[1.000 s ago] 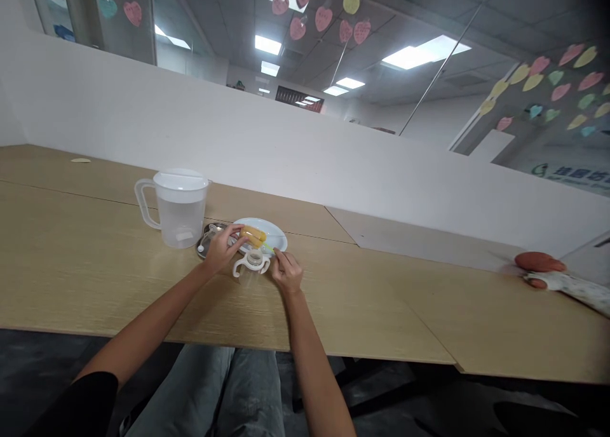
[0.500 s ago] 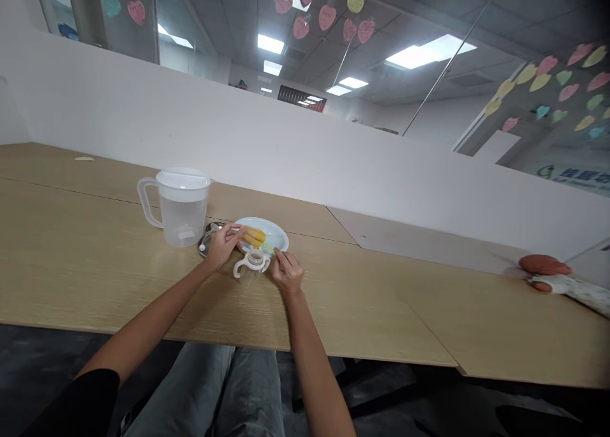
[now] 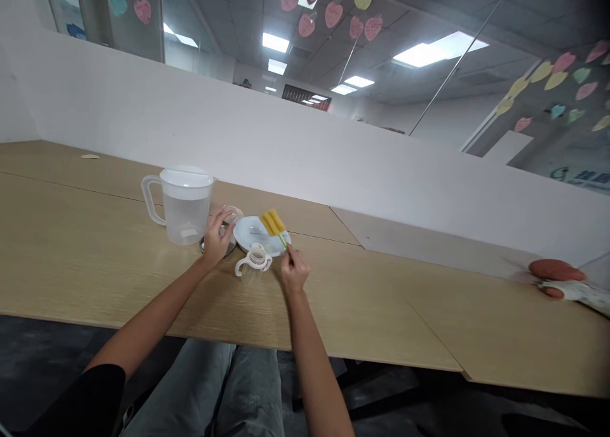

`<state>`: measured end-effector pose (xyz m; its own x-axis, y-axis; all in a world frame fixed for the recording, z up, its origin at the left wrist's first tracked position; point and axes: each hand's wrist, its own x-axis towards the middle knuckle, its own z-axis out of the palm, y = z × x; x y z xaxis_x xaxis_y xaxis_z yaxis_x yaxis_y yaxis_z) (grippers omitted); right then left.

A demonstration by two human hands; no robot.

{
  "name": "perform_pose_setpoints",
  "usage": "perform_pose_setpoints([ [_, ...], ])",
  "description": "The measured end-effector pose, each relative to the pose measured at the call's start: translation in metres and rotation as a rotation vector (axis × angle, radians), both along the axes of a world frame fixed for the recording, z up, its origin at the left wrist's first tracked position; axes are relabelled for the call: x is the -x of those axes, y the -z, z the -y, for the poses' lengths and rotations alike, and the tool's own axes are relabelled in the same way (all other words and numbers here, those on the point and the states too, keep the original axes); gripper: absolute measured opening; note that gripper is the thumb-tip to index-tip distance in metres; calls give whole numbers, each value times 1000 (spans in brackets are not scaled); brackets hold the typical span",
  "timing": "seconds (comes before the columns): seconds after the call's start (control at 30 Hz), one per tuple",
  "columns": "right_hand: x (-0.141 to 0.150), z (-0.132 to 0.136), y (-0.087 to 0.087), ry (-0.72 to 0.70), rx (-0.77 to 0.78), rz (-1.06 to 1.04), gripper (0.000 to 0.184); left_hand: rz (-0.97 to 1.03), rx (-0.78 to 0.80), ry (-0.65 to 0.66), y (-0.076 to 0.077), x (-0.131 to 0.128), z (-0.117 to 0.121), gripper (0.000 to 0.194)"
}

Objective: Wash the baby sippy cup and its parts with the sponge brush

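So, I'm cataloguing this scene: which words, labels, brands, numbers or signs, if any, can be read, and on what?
None can be read with certainty.
Heart-shaped sticky notes: writing too small.
Sign at far right: characters beside a green logo, too blurred.
Pitcher, sponge brush, two-handled bottle: no legible text.

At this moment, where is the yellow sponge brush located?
In the head view, the yellow sponge brush is slightly left of centre, its green handle in the right hand and its sponge overlapping the far edge of the white plate.
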<state>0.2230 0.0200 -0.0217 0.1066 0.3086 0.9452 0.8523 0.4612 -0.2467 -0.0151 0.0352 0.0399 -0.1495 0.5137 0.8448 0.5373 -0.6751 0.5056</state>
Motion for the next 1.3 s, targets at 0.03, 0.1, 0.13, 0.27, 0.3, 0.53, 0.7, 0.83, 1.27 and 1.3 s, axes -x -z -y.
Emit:
perform_pose_setpoints([
  [0.03,-1,0,0,12,5,-50,30,-2,16,-30,2,4,-4,33],
  [0.1,-3,-1,-1,21,12,-116,30,-43,78,-61,6,12,-12,33],
  [0.13,-3,-1,-1,17,16,-131,30,-78,118,-66,8,15,-16,34],
  [0.27,-3,-1,-1,1,31,-150,31,-231,292,-108,18,20,-23,38],
  [0.3,-3,-1,-1,-2,29,-155,31,-261,338,-125,20,20,-23,41],
  [0.53,-2,-2,-1,-15,27,-181,32,-352,482,-111,30,21,-32,42],
  [0.7,-2,-2,-1,-3,24,-157,31,-360,513,-120,35,24,-37,40],
  [0.83,-2,-2,-1,12,10,-147,30,-378,488,-92,38,24,-37,43],
  [1.27,-1,-1,-3,10,-6,-155,31,-539,577,-171,29,17,-27,24],
  [1.3,-1,-2,-3,6,0,-162,31,-540,581,-167,30,18,-27,25],
])
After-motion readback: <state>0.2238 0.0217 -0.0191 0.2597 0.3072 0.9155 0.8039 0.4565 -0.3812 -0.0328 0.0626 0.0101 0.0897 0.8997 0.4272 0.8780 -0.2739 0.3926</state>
